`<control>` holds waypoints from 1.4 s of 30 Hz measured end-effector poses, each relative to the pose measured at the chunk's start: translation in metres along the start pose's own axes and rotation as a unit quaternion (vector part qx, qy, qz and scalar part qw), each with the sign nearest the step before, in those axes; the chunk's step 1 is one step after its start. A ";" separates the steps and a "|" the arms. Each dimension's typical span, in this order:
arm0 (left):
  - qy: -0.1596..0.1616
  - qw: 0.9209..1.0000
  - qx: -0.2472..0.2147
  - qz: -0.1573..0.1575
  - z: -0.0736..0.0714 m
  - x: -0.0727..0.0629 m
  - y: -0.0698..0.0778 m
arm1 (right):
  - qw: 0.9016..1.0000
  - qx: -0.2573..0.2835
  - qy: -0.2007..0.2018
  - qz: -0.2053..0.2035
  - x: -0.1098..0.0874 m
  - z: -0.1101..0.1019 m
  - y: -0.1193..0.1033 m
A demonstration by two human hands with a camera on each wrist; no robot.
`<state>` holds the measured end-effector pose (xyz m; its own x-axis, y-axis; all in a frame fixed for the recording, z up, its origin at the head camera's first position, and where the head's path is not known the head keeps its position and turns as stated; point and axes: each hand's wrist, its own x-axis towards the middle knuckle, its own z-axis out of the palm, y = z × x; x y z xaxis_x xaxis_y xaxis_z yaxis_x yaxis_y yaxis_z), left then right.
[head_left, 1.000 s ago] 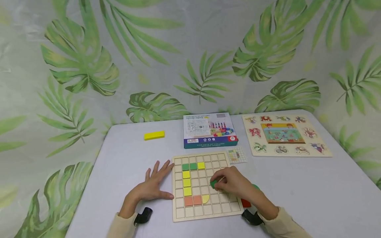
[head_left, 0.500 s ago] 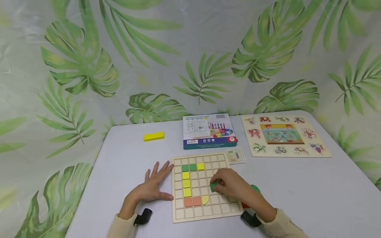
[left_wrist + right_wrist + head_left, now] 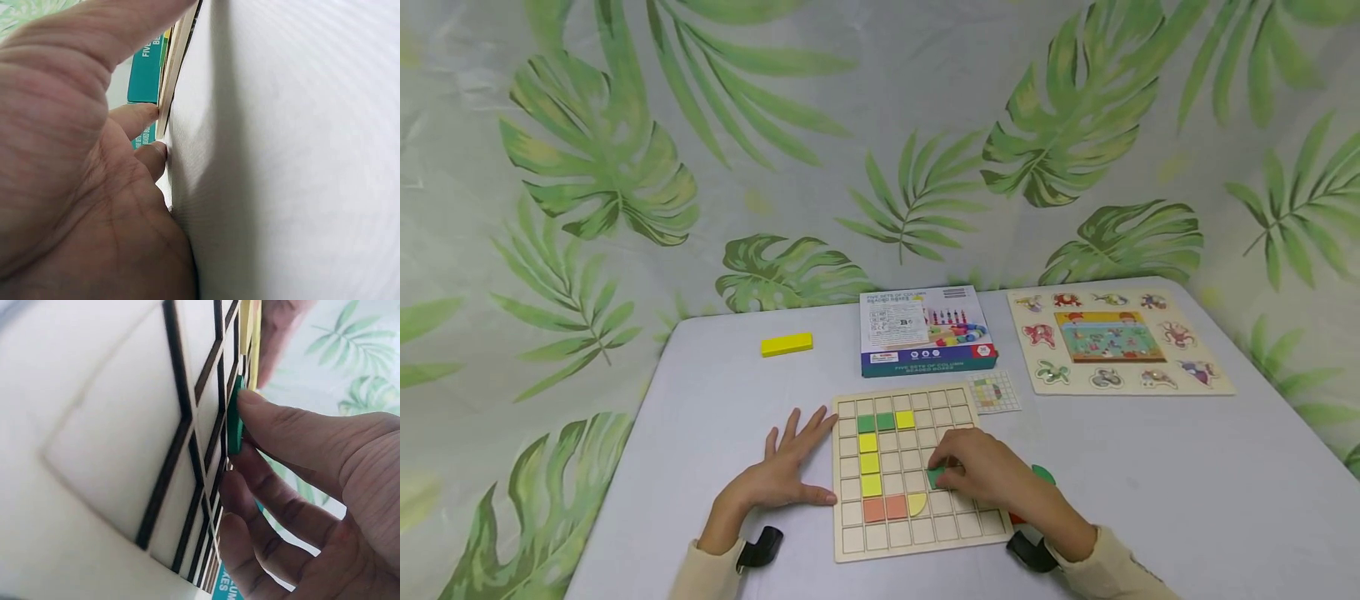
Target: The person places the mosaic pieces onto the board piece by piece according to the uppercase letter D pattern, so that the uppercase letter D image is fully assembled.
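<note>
A wooden grid board [image 3: 887,540] lies on the table, with green, yellow and salmon square tiles and a pale yellow quarter-round tile [image 3: 917,504] in its cells. My right hand [image 3: 981,465] is over the board's right half, thumb and fingers pinching a green tile [image 3: 935,477] low at a cell. In the right wrist view the green tile [image 3: 234,419] sits right at the grid's surface under my thumb. My left hand [image 3: 782,475] is spread beside the board, its thumb and fingertips touching the left edge. A small pattern card [image 3: 995,392] lies at the board's upper right corner.
Behind the board stands a bead-set box [image 3: 928,332]. A yellow block [image 3: 787,344] lies at the back left, and a sea-animal puzzle board [image 3: 1120,342] at the back right. Green [image 3: 1043,474] and red pieces show partly from behind my right forearm.
My right hand has shifted slightly toward me with the green tile, which now lies flatter and lower at the grid. The left hand has stayed in place.
</note>
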<state>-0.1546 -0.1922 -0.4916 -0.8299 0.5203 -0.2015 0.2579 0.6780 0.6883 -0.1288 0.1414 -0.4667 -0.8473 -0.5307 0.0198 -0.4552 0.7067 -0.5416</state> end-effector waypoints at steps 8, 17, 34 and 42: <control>-0.001 1.000 -0.004 0.000 -0.001 0.000 0.000 | 1.000 -0.014 0.004 -0.003 -0.001 0.000 -0.003; 0.005 1.000 0.002 -0.006 0.001 0.000 -0.003 | 0.999 -0.031 0.011 0.007 -0.002 0.002 -0.006; 0.001 1.000 -0.001 -0.005 0.000 0.001 -0.001 | 1.000 0.012 0.009 0.006 -0.031 -0.017 0.013; 0.002 1.000 0.006 -0.006 0.000 0.000 0.000 | 0.999 0.043 -0.006 0.003 -0.060 -0.028 0.034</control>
<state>-0.1546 -0.1918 -0.4920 -0.8349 0.5102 -0.2067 0.2538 0.6900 0.6778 -0.1010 0.2107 -0.4629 -0.8459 -0.5333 0.0064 -0.4254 0.6674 -0.6112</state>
